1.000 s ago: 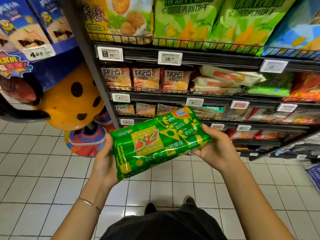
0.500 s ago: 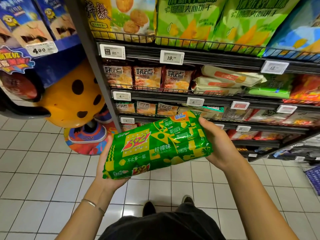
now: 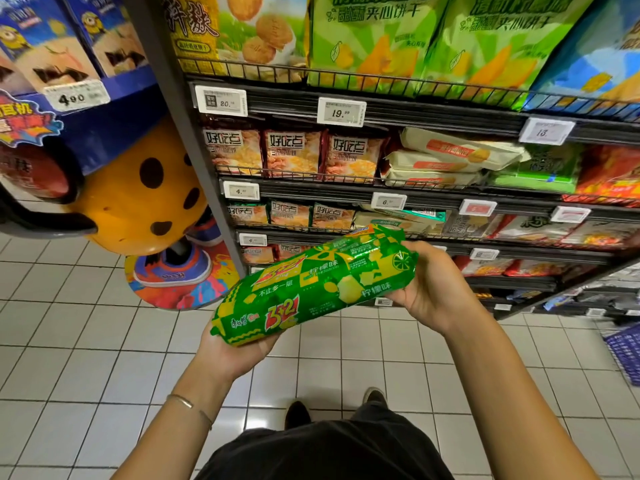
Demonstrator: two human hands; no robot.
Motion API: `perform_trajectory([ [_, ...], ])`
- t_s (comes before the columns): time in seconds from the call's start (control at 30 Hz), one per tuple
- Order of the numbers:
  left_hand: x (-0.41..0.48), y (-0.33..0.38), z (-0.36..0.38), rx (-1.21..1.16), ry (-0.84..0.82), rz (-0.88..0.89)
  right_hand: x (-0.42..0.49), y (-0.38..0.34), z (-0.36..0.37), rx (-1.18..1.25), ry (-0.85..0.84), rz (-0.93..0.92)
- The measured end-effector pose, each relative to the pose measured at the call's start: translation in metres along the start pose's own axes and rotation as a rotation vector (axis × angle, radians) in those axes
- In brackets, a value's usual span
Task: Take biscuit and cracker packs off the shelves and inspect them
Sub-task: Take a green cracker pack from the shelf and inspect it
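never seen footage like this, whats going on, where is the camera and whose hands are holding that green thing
There is no machine here. A person wears one wide-angle camera on the head, looking forward and down, so you see their own arms from above.

The left hand holds the lower end of a green pack from beneath, and the right hand grips its upper end. The pack is tilted and off the shelf; its print reads 3+2.

Ahead are shelves full of biscuit packs, with price tags on the rails. At left stands an orange spotted figure. Below are the tiled floor and the person's shoes.
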State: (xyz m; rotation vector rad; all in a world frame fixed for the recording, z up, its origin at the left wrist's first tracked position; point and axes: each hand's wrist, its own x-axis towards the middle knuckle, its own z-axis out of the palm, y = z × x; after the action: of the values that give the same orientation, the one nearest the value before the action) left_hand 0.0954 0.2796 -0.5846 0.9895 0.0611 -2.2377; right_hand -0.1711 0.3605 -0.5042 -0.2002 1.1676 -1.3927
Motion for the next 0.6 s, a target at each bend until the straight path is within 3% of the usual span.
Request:
perform_trajectory([
  [0.3,-0.011,0.019,0.018,0.287,-0.12,0.001,-0.003,-0.001,-0.013,-0.05,-0.045,0.067],
  [0.5,-0.018,0.038,0.043,0.415,-0.44,0.04,0.004,0.013,-0.018,0.09,0.029,0.134],
  [0.6,-0.016,0.037,0.052,0.476,-0.429,0.086,0.004,0.021,-0.021,0.141,0.007,0.185],
])
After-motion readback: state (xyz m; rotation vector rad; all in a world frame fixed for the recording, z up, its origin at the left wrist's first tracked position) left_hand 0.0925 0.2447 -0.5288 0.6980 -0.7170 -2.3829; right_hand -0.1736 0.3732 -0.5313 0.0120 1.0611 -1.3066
